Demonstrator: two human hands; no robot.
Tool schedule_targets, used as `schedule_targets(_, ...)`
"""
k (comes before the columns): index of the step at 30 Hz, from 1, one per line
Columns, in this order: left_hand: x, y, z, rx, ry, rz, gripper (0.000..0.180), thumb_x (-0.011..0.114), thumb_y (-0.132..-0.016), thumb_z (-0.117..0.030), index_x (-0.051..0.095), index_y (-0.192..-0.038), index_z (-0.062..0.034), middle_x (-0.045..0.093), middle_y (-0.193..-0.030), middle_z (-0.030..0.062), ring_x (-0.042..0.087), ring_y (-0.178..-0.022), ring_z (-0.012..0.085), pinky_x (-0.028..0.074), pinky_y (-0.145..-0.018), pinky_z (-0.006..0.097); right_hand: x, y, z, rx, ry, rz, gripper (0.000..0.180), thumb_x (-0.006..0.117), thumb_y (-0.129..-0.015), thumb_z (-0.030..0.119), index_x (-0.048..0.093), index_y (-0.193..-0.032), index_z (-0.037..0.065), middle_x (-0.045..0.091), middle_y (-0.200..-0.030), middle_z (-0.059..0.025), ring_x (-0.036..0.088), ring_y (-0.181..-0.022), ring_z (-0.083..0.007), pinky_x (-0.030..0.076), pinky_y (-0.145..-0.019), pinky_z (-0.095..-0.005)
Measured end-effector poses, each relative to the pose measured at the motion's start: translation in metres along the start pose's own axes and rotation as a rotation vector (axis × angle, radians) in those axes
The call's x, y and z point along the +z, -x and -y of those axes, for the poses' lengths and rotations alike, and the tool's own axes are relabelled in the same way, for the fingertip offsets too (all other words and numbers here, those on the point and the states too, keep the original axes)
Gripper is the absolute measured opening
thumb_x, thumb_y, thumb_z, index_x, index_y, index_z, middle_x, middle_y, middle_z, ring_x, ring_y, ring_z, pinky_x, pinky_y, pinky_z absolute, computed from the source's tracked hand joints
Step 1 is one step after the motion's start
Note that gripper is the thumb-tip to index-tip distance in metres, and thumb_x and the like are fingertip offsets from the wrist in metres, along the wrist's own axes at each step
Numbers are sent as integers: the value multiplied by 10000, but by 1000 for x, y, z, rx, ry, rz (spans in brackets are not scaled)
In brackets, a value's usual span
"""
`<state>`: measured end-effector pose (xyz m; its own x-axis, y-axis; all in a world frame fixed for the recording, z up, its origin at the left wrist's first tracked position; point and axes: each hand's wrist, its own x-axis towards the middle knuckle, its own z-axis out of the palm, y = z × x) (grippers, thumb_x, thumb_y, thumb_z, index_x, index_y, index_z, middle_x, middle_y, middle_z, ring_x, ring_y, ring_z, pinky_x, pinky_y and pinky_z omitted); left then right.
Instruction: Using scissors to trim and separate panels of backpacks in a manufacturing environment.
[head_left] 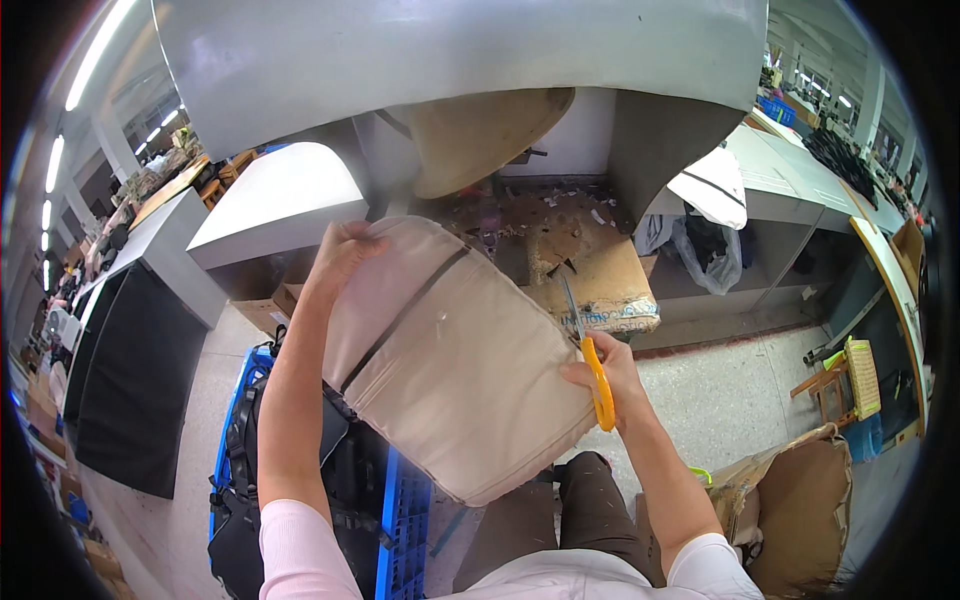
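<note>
A beige padded fabric panel [470,395] with rounded corners and a dark strip across it hangs tilted in front of me. My left hand [346,252] pinches its upper left corner, with the thumb on the near face. At the panel's right edge, my right hand [625,376] is closed around orange-handled scissors [601,390], whose blades point away from me. The blades run along the panel's edge; I cannot tell whether they touch it. The right thumb presses on or very near the fabric, and the other right fingers are partly hidden behind the handle.
Ahead stands a grey machine housing [460,50] above a worn cardboard box [600,285] and scattered scraps. A blue crate [398,530] with black bags sits low on the left. Lower right is an open carton [800,510]; beyond it, a small wooden chair [850,380].
</note>
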<state>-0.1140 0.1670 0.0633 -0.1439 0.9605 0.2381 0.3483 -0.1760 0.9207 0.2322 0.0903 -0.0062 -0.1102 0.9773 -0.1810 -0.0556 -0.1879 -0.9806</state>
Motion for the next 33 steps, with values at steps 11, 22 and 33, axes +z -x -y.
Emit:
schedule_targets(11,19,15,-15,11,1,80,104,646,-672,-49,648,-756,12,592,-631,20,521,-548,85,411,-519,228,-9,16,-9,45,-20,-13,417,710,-579,28,573,-972,6,551,-775,-7,527,-685,-90,434,-636,-213)
schedule_targets(22,39,74,6,23,184,176,81,685,-673,-61,647,-733,-22,570,-632,-39,487,-553,35,383,-502,187,-54,45,-40,-219,525,238,570,712,-697,274,453,-1122,-5,554,-859,-109,540,-755,-173,437,-677,-271)
schedule_targets(33,73,148,-28,-39,354,251,169,740,-643,-91,633,-750,-16,555,-640,-46,468,-575,25,382,-526,173,-27,63,28,-547,905,380,717,623,-685,556,432,-1136,32,490,-868,-142,523,-753,-282,440,-650,-352)
